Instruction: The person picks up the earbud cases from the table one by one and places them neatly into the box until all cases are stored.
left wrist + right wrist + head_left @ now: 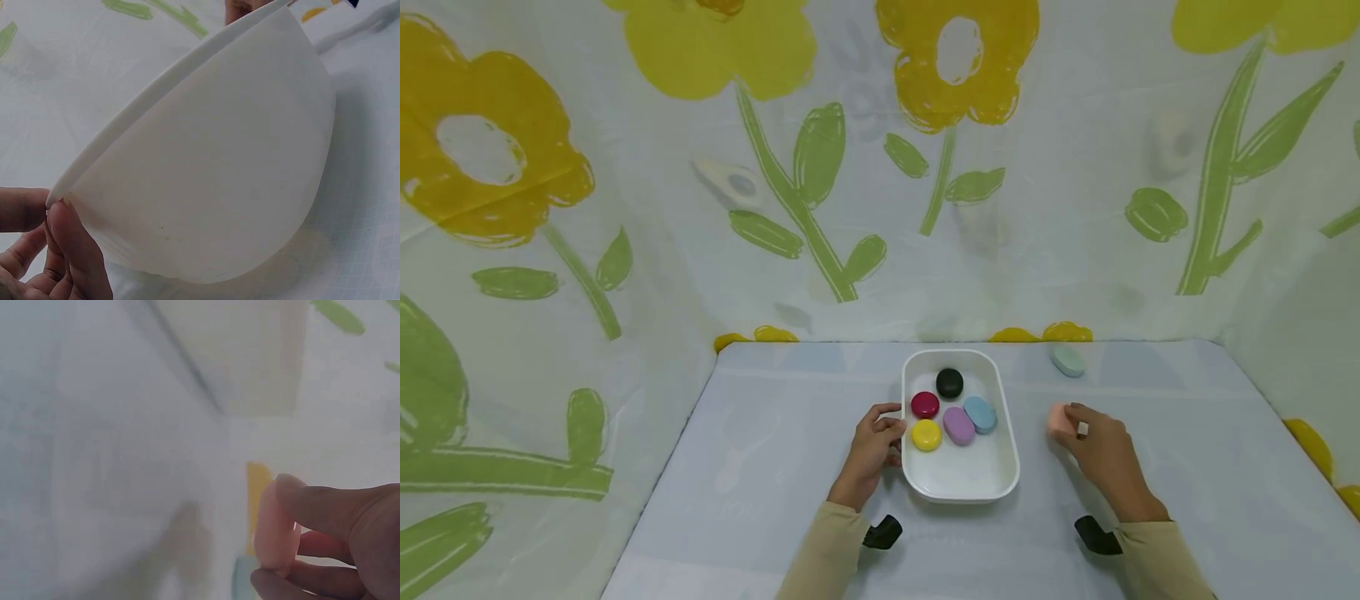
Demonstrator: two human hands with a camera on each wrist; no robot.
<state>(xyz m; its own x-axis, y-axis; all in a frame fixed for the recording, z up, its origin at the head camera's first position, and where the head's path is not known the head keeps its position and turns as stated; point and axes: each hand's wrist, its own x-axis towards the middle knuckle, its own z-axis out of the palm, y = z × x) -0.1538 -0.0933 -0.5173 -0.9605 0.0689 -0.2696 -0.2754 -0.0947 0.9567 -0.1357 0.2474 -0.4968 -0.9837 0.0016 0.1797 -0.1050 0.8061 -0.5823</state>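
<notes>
A white plastic tub [958, 483] stands on the table, and my left hand [874, 446] pinches its left rim between thumb and fingers. The left wrist view shows this grip on the rim [125, 119] close up. Inside the tub lie several smooth soap-like pieces: black [950, 382], red [925, 405], yellow [927, 435], purple [958, 426] and light blue [981, 414]. To the right of the tub, my right hand [1101, 450] holds a pink soap-like piece [275, 531] between thumb and fingertips, apart from the tub.
A pale green soap-like piece [1067, 362] lies near the table's back edge, beyond my right hand. The light table [760, 467] meets a flower-printed cloth wall [1060, 208] at the back and sides. A black strap end [1097, 536] sticks out from the right wrist.
</notes>
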